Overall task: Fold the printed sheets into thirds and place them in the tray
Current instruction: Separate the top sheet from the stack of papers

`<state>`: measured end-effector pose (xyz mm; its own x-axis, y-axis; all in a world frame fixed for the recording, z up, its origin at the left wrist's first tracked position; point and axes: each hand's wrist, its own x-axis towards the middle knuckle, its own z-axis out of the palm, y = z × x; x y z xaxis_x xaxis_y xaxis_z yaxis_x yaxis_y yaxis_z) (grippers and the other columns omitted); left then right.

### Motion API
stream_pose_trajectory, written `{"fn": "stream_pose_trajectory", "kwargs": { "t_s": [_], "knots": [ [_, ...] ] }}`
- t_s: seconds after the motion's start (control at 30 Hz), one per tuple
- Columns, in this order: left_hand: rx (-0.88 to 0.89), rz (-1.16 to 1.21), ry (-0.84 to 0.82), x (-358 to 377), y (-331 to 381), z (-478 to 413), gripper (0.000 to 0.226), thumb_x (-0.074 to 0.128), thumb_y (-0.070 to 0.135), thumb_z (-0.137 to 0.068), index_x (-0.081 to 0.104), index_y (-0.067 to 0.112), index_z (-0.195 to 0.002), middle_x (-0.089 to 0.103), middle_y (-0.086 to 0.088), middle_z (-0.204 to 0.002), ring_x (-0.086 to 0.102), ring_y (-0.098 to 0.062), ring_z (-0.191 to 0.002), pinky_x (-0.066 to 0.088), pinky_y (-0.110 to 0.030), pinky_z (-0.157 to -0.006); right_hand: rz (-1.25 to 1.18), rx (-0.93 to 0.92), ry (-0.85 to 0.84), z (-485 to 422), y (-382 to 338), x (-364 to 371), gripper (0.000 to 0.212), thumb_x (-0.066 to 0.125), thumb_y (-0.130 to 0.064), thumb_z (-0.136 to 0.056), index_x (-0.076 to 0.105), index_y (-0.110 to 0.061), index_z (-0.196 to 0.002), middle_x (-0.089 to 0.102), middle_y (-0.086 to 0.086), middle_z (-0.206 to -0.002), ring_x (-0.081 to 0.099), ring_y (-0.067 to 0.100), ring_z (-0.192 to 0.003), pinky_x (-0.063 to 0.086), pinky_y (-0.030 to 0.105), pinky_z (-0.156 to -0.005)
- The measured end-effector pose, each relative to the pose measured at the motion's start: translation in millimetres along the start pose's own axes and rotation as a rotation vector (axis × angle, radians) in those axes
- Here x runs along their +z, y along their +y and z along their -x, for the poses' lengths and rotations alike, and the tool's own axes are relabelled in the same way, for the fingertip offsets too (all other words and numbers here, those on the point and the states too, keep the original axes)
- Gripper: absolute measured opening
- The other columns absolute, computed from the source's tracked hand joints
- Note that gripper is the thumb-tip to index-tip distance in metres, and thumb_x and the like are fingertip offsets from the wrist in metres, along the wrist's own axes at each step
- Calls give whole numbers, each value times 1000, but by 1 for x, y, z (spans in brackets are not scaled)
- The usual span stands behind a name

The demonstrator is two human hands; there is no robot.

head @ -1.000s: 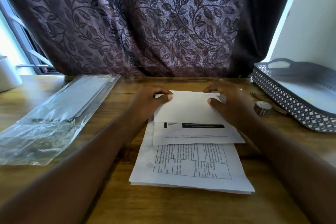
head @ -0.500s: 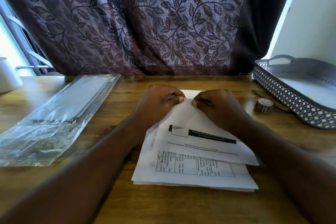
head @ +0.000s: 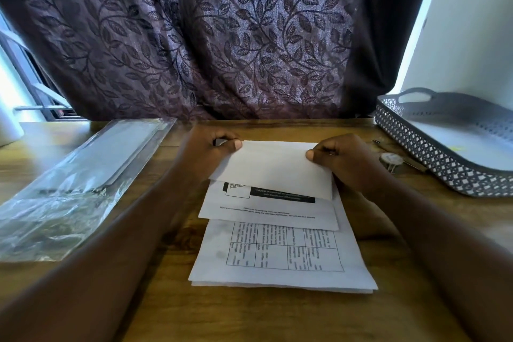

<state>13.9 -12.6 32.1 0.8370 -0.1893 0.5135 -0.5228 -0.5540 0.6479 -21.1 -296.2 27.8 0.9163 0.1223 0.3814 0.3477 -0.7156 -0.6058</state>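
A printed sheet (head: 273,168) lies partly folded on top of a stack of printed sheets (head: 280,266) in the middle of the wooden table. Its white top flap is turned down over a black banner. My left hand (head: 206,154) pinches the flap's upper left corner, thumb on top. My right hand (head: 345,161) pinches the upper right corner the same way. The grey perforated tray (head: 433,158) stands at the right, with white paper inside.
A clear plastic sleeve (head: 75,183) lies on the table's left side. A small round white object (head: 390,159) and a thin metal stick sit between the stack and the tray. A leaf-patterned curtain hangs behind the table.
Both hands moved apart from the middle of the sheet's top edge to its two corners. The white flap now comes further down over the black banner.
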Motion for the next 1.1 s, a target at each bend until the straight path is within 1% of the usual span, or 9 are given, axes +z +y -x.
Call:
{"fn": "stream_pose_trajectory", "kwargs": {
  "t_s": [0.23,0.37,0.47,0.57,0.63,0.73,0.9,1.0,1.1],
  "knots": [
    [-76,-33,35,-2,-9,-2,6,73,14,-90,79,15,-90,69,19,-78,60,15,-69,43,-13,-66,-234,50,-125,3,-1,-1,20,57,-1,-98,74,-9,-106,73,-8,-90,66,-9,-69,45,7,-56],
    [-87,-83,23,-1,-8,-1,7,72,19,-91,78,20,-89,71,14,-84,62,8,-78,41,-11,-65,-266,86,-27,2,-3,1,12,63,-7,-96,72,-14,-94,70,-16,-73,63,-7,-60,44,8,-51],
    [-142,-119,52,3,-9,-1,12,68,32,-92,77,25,-87,71,14,-81,62,1,-74,43,-19,-63,-255,88,80,2,-7,1,10,68,-14,-94,69,-16,-84,67,-15,-61,55,-3,-45,42,17,-45],
    [-2,-260,73,11,-2,3,27,55,46,-92,72,26,-98,73,8,-88,67,-13,-82,53,-35,-78,-190,34,126,2,-17,6,13,70,-17,-92,68,-22,-81,66,-8,-68,55,-1,-48,44,25,-52],
    [140,-371,8,20,15,10,35,45,48,-95,66,26,-112,74,5,-98,67,-19,-92,49,-42,-91,-161,-30,137,4,-22,13,18,70,-18,-92,64,-30,-81,67,-6,-72,61,5,-56,51,33,-54],
    [251,-459,-97,39,44,21,31,39,43,-100,61,31,-118,73,9,-111,64,-14,-105,37,-45,-106,-130,-117,135,8,-26,22,25,71,-18,-92,60,-38,-81,70,-5,-81,69,17,-70,59,41,-59],
    [320,-436,-21,43,50,25,23,48,31,-98,69,24,-102,74,5,-95,67,-19,-87,45,-45,-94,-136,-227,150,11,-29,27,30,70,-16,-92,59,-42,-86,68,-15,-89,70,7,-82,61,29,-62],
    [341,-469,18,40,49,24,22,51,31,-95,71,24,-97,75,6,-89,68,-18,-81,48,-44,-88,-131,-243,150,11,-30,27,22,70,-13,-92,62,-33,-89,66,-18,-86,67,1,-80,55,18,-61],
    [332,-503,13,36,47,24,23,50,32,-94,71,25,-94,74,5,-85,66,-19,-76,50,-42,-83,-103,-231,156,8,-23,24,16,70,-14,-92,64,-29,-90,65,-18,-85,66,3,-79,58,28,-64]
  ]
}}
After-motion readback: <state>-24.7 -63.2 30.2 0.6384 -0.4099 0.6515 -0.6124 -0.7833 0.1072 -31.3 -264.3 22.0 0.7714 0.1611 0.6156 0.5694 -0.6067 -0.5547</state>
